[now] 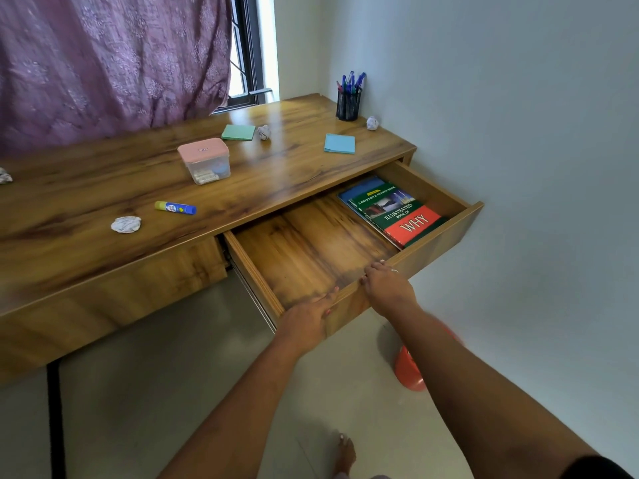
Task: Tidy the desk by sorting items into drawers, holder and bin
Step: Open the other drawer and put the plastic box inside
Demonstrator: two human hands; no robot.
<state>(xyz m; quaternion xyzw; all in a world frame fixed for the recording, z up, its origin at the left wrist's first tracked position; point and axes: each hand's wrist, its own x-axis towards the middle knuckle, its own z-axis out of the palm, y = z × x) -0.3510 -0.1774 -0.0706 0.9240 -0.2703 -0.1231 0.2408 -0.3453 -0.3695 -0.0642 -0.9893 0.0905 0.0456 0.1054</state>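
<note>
The right-hand drawer [446,233] of the wooden desk [103,202] is pulled out, with a stack of books [394,212] lying at its right end. My left hand [307,316] grips the drawer's front edge near its left corner, fingers curled over the top. My right hand [387,285] grips the same front edge further right. On the desk lie a glue stick [175,207], a pink-lidded plastic box [204,160], a green sticky-note pad [238,132], a blue sticky-note pad [340,143] and several crumpled paper balls [126,224].
A black mesh pen holder [348,103] with pens stands at the desk's back right corner, near the wall. An orange-red bin [409,369] stands on the floor under my right arm. The left drawer [121,288] is closed. A purple curtain [103,57] hangs behind the desk.
</note>
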